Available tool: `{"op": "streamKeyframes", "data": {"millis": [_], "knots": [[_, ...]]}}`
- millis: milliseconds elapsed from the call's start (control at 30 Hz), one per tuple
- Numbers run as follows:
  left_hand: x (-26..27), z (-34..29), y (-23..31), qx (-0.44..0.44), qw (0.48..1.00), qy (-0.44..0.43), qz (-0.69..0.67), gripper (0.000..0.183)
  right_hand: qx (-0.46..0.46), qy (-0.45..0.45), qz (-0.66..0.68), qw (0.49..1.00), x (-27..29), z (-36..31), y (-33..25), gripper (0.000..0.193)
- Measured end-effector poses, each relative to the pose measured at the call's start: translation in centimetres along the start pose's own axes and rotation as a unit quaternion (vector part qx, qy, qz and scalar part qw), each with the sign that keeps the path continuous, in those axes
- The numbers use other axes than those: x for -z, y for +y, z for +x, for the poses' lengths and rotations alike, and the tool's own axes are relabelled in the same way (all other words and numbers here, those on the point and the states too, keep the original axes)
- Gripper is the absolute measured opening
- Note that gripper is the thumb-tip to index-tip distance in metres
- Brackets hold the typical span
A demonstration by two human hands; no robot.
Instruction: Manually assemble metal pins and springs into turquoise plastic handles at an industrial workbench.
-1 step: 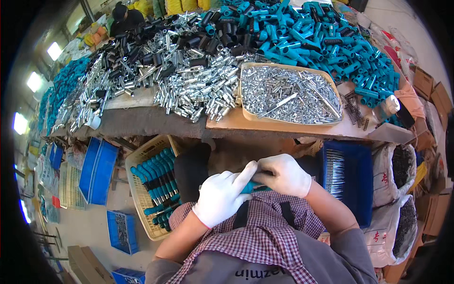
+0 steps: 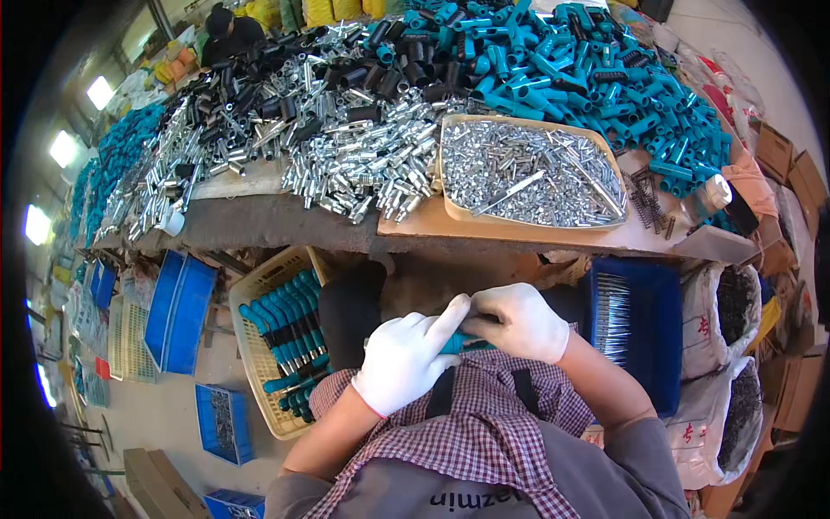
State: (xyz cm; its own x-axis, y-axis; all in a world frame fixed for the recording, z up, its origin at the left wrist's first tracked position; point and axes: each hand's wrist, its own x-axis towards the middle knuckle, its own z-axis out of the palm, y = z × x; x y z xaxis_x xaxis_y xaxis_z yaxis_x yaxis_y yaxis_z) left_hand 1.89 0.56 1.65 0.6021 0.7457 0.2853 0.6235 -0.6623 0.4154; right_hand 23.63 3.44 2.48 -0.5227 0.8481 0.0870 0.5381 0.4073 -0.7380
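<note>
In white gloves, both my hands meet in front of my checked apron. My left hand (image 2: 405, 356) is wrapped round a teal handle (image 2: 455, 343), of which only a short piece shows between the gloves. My right hand (image 2: 521, 322) has its fingers closed at the handle's right end, against the tip of my left index finger. A dark part shows under the right fingers, too hidden to name. To the left, a cream basket (image 2: 244, 369) holds several teal and black handles with metal shafts (image 2: 290, 324). On the right, a blue bin (image 2: 653, 337) holds thin metal rods (image 2: 613, 316).
Beyond my hands, a workbench (image 2: 285, 223) bears piles of metal sleeves (image 2: 363, 164), black sleeves (image 2: 285, 108) and teal handles (image 2: 588, 73). A tray (image 2: 450, 206) of small metal pieces stands at its near edge, beside dark springs (image 2: 644, 199). White sacks (image 2: 705, 415) stand at right.
</note>
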Motion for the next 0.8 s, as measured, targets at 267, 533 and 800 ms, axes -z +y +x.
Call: {"op": "streamKeyframes", "data": {"millis": [267, 533, 800], "knots": [[-0.4, 0.3, -0.8, -0.013, 1.0, -0.005, -0.002, 0.088, -0.025, -0.012, 0.012, 1.0, -0.4, 0.6, 0.4, 0.018], [-0.1, -0.1, -1.0, 0.043, 0.999, 0.002, -0.004, 0.085, 0.104, 0.03, -0.027, 0.994, -1.6, -0.9, 0.9, 0.029], [-1.7, -0.6, -0.6, 0.122, 0.987, -0.001, -0.1, 0.078, 0.124, -0.011, -0.161, 0.979, -2.1, -0.9, 0.7, 0.04]]}}
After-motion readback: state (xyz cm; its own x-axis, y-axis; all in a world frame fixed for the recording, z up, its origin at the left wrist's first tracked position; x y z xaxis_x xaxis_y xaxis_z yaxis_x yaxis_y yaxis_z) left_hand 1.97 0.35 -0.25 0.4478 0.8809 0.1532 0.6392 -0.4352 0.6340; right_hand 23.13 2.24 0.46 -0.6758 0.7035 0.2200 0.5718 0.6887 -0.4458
